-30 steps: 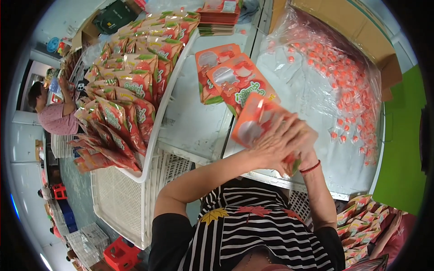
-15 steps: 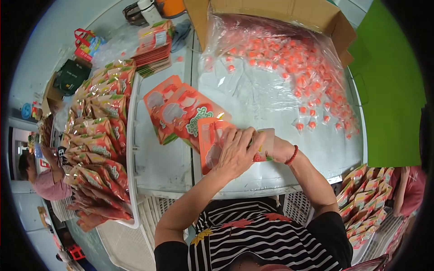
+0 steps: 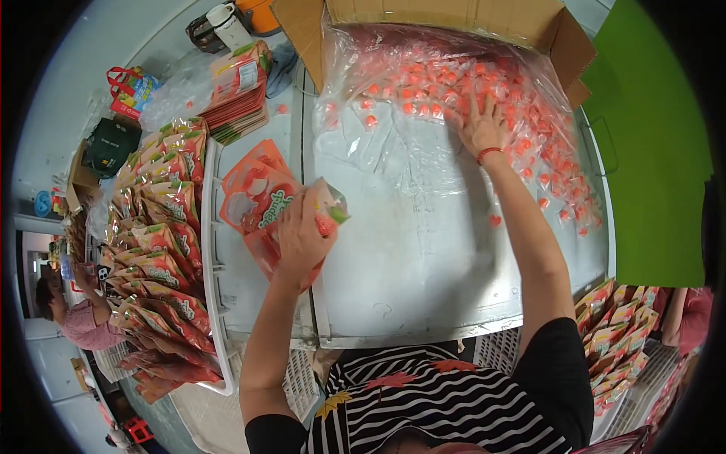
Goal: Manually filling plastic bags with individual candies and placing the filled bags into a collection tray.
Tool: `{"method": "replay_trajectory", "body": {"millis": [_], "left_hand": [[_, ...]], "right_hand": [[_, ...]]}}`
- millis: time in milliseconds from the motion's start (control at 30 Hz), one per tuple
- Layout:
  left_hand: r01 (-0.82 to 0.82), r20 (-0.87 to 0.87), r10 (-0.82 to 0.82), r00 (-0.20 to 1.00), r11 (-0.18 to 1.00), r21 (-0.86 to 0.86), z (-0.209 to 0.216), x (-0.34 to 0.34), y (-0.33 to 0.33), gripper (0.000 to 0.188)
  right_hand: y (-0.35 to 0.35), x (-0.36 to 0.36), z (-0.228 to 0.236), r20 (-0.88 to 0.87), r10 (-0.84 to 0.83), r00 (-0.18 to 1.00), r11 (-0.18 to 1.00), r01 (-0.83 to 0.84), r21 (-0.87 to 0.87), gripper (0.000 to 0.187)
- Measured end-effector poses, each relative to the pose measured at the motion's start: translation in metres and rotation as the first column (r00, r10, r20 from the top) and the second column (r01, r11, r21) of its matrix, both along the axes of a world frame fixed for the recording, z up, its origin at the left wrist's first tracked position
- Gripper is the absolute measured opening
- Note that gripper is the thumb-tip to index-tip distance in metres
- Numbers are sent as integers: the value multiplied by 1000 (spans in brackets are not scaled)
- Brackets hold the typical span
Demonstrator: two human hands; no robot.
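Observation:
My left hand (image 3: 304,236) grips a red-and-green printed pouch (image 3: 328,210), tilted over other flat pouches (image 3: 246,185) on the left half of the table. Its palm hides much of the held pouch. Farther off to the right, my right hand (image 3: 482,130) lies with fingers spread on the near edge of a heap of small clear-wrapped candies (image 3: 522,113) with orange-red centres. A red bead bracelet circles that wrist. One loose candy (image 3: 495,220) sits alone on the table nearer to me.
The candies spill on clear plastic from an open cardboard box (image 3: 446,11). A stack of flat pouches (image 3: 238,98) stands back left. Filled pouches (image 3: 162,265) crowd a white crate (image 3: 214,303) at left; more pouches (image 3: 612,340) are at right. Other people (image 3: 83,321) are at both sides.
My right hand has left the pouch and reached forward to the candies. My left hand has shifted left with the pouch, over the flat pouches. One candy now lies apart on the table.

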State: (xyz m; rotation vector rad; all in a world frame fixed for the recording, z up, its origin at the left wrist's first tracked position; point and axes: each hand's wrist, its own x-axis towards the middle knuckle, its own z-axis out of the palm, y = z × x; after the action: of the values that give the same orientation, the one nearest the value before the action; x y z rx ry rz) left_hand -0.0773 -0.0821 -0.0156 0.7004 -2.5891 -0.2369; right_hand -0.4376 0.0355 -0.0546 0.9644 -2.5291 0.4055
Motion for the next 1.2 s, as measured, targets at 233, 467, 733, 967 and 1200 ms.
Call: {"method": "replay_trajectory", "body": {"millis": [233,467,733,967,1200], "left_hand": [[-122,9,123,992,991,-62,10,19,-16,78],[-137,-127,129,983,989,-54,74,30,39,81],[-166,-62,176,982,975,147,54,81,88,81],[-223,-21,234,972,946,235,39,90,98,79],[-338,18,346,938,900,274,26,120,97,80]], "right_hand": [[2,92,-6,73,237,969,966,-243,90,50],[61,111,-3,139,618,774,767,-632,110,46],[87,91,6,639,574,512,809,-236,-538,38],[44,99,-21,211,635,743,766,-572,-292,37],[47,130,-3,582,813,19,564,223,-795,45]]}}
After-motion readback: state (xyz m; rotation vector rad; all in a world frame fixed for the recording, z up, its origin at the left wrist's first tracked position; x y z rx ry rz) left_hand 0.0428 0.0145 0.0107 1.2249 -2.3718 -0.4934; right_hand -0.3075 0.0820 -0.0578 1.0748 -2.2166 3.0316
